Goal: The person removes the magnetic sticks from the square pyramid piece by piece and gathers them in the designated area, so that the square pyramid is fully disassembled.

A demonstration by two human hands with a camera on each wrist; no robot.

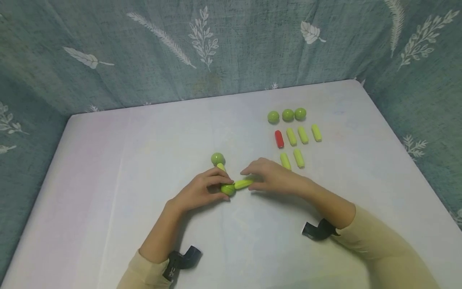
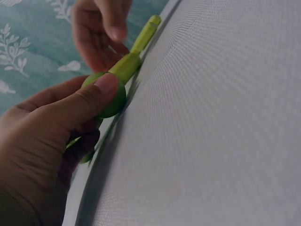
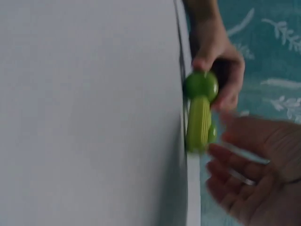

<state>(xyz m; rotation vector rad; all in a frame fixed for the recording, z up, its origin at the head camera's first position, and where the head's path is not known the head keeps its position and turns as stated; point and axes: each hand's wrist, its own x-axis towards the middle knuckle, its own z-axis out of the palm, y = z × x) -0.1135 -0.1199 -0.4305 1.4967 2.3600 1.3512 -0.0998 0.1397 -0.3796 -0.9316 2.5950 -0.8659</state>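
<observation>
My left hand (image 1: 203,189) pinches a green ball (image 1: 228,190) low on the white table, thumb on one side and fingers on the other. From that ball a ribbed yellow-green rod (image 1: 242,184) sticks out to the right. A second yellow-green rod (image 1: 221,166) runs from beside the left fingers to another green ball (image 1: 217,158). Close to the free end of the right-hand rod is my right hand (image 1: 272,176). Its fingers are spread and loosely bent, and in the right wrist view a gap shows between them and the rod (image 3: 198,125).
Three green balls (image 1: 288,115) stand in a row at the back right. In front of them lie a red rod (image 1: 279,139) and several yellow-green rods (image 1: 303,135). Patterned teal cloth (image 1: 231,44) hangs behind the white table (image 1: 162,136).
</observation>
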